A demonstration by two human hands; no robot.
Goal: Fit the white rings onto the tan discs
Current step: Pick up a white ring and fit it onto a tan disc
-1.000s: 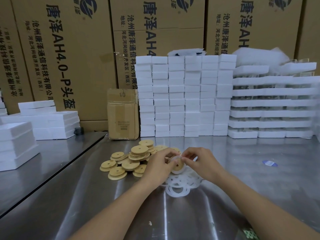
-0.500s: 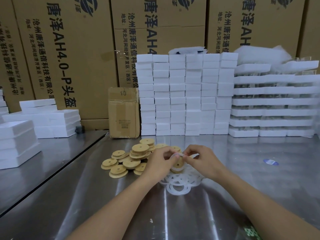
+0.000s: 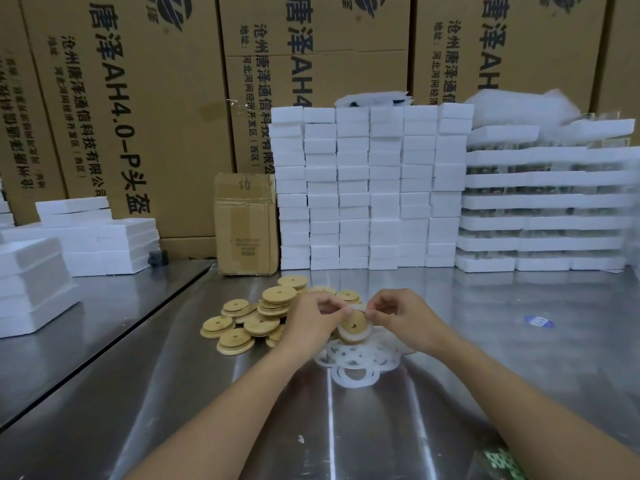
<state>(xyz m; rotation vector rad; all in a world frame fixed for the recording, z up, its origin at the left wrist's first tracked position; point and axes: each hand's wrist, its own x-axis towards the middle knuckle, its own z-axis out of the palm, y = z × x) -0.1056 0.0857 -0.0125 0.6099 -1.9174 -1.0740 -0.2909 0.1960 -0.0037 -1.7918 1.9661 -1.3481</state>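
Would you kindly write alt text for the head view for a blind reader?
The left hand and right hand hold a tan disc inside a white ring over a pile of white rings; loose tan discs lie beside it.

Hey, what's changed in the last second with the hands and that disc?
Very little. The left hand still grips the same disc and the right hand still pinches the ring. Its loop, which stood above the disc a moment ago, now lies close round the rim. The pile of discs and the loose rings have not moved.
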